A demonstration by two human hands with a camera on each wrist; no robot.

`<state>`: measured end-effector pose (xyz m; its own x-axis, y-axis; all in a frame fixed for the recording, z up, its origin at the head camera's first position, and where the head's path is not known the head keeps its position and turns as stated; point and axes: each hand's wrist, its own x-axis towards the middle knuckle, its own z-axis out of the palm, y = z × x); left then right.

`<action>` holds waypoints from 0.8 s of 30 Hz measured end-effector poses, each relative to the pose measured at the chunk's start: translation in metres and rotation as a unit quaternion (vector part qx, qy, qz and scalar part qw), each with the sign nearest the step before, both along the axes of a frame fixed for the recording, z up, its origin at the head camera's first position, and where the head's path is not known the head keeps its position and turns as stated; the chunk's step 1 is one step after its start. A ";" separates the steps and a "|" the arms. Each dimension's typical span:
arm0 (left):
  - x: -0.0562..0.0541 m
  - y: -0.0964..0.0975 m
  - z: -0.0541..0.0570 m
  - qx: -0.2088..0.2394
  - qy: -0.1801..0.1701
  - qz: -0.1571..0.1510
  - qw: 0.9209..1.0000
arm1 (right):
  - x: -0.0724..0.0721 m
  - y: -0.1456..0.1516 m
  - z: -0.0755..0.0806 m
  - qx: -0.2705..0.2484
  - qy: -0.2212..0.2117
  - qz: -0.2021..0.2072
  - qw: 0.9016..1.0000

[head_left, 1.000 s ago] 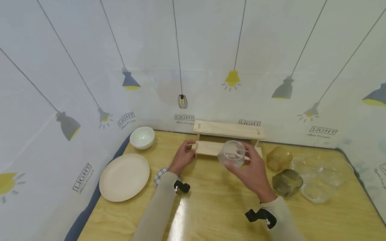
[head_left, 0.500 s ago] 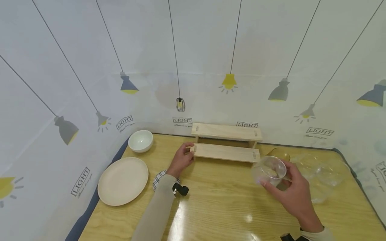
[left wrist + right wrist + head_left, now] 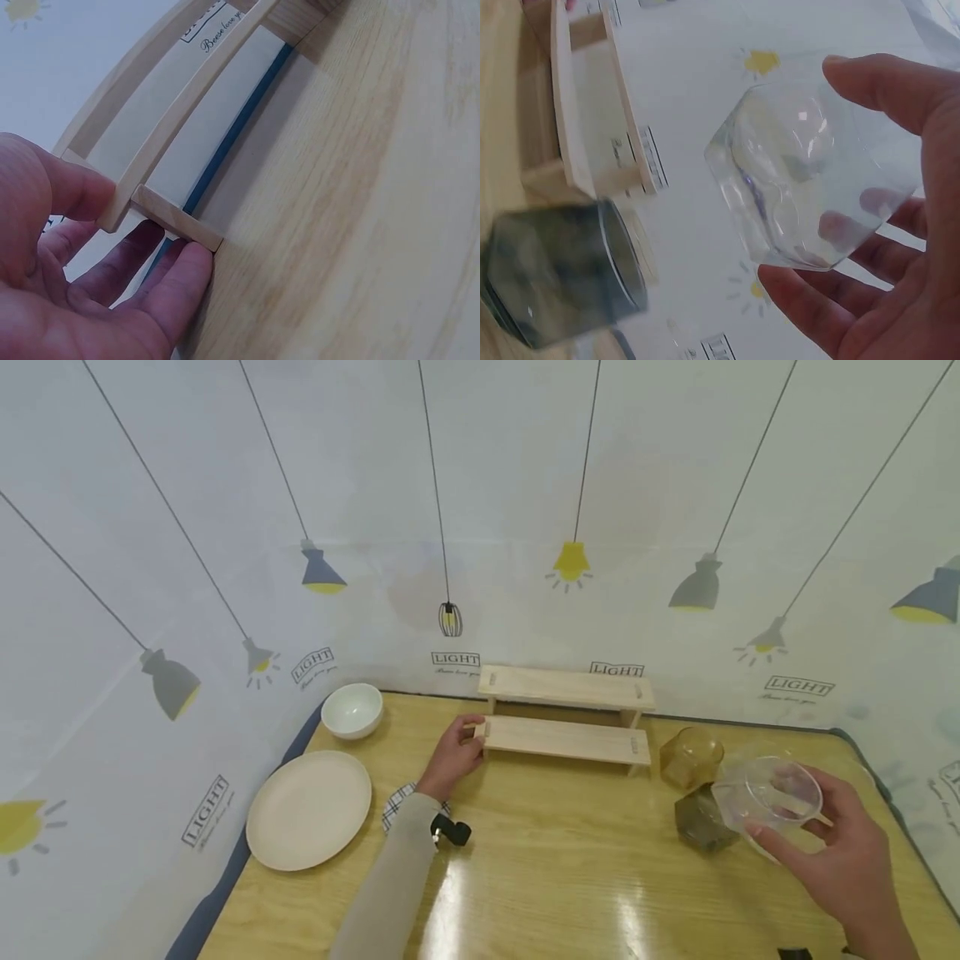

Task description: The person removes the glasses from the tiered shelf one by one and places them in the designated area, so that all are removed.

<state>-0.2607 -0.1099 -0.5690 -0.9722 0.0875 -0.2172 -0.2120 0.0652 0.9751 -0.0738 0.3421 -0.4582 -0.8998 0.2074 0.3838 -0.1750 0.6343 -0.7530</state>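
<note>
My left hand (image 3: 453, 756) grips the left end of the low two-tier wooden shelf (image 3: 566, 741). In the left wrist view, the fingers and thumb lie around the end of the lower board (image 3: 118, 206), with fingertips at its short leg (image 3: 176, 217). My right hand (image 3: 851, 852) holds a clear drinking glass (image 3: 738, 802) above the right side of the table. Thumb and fingers span the glass (image 3: 780, 180), whose base is faceted. Beside it stand a smoky grey glass (image 3: 697, 822) and an amber glass (image 3: 690, 758). Other clear glasses behind are largely hidden by the held one.
On the left are a large cream plate (image 3: 307, 810) and a white bowl (image 3: 352, 712). A checked cloth (image 3: 395, 802) lies partly under the left forearm. The patterned wall sheet (image 3: 517, 602) rises right behind the shelf.
My right hand has carried the clear glass from in front of the shelf to the right, over the other glasses. The left hand keeps its grip on the shelf's end.
</note>
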 end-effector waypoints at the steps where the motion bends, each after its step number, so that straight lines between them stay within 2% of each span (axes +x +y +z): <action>1: 0.000 0.000 0.001 0.002 0.002 0.000 1.000 | 0.000 0.005 0.001 0.000 0.000 -0.007 1.000; 5: -0.001 0.001 0.001 -0.001 0.006 0.001 1.000 | 0.000 0.023 0.002 -0.010 -0.004 -0.056 0.998; 9: -0.002 0.002 0.000 -0.009 0.000 0.000 1.000 | 0.001 0.043 -0.002 -0.022 -0.040 -0.119 0.992; 11: -0.002 0.001 -0.001 -0.008 -0.005 -0.001 1.000 | -0.001 0.054 -0.005 -0.044 -0.061 -0.156 0.985; 14: -0.003 0.000 -0.001 -0.003 -0.007 -0.002 1.000 | -0.006 0.069 -0.011 -0.083 -0.062 -0.200 0.974; 16: -0.002 -0.001 0.000 0.000 -0.007 -0.002 1.000 | -0.009 0.079 -0.015 -0.094 -0.080 -0.227 0.966; 21: -0.003 0.000 0.001 -0.004 -0.005 0.000 1.000 | -0.011 0.101 -0.026 -0.104 -0.134 -0.241 0.956; 24: -0.003 0.000 0.001 -0.008 -0.002 0.000 1.000 | -0.011 0.114 -0.038 -0.120 -0.150 -0.248 0.950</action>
